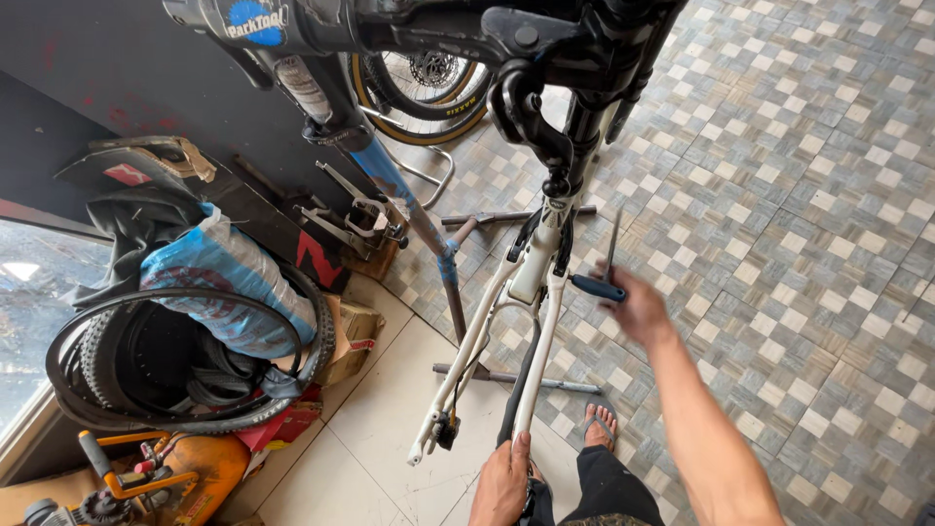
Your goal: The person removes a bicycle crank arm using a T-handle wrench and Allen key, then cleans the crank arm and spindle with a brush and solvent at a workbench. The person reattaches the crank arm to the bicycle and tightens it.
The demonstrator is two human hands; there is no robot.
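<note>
Several tyres [185, 360] beside bike frame [531, 282]

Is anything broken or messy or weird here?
The white bicycle frame hangs in a repair stand with no wheels on it. Old tyres and a wrapped blue bundle sit in a loose heap by the wall. The right hand holds a blue-handled tool; the left hand touches the frame.

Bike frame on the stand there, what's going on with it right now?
A person stands over a white bike frame clamped in a repair stand. Their right hand holds a blue-handled tool beside the frame; their left hand grips its lower end. Tyres and boxes are piled at the left wall.
</note>
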